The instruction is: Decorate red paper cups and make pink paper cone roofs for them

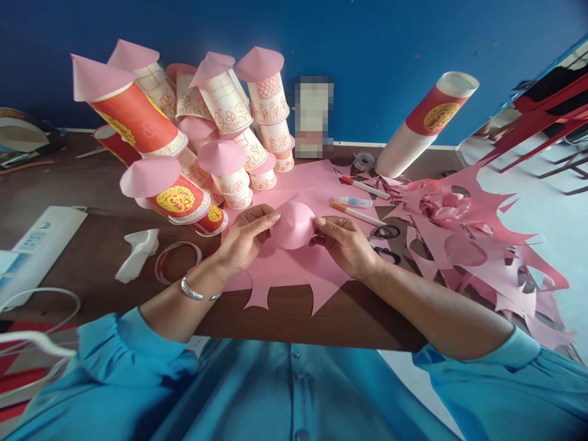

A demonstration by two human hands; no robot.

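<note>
Between my two hands is a small pink paper cone point(294, 226), its tip facing up toward me. My left hand point(250, 236) pinches its left edge between thumb and fingers. At the right edge, my right hand point(346, 242) grips it the same way. Under the cone lies a large pink paper sheet point(294, 269) with curved cut-outs along its near edge. Black-handled scissors point(386, 231) lie just right of my right hand, partly covered. A glue stick point(351, 201) and an orange-and-white marker point(358, 214) rest on the sheet behind that hand.
Paper-cup towers with pink cone roofs point(223, 156) stand at the back left. A tall stack of cups point(427, 122) leans at the back right, near pink paper scraps point(468, 251). On the left are a tape roll point(178, 262), a white plastic piece point(136, 252) and a power strip point(41, 245).
</note>
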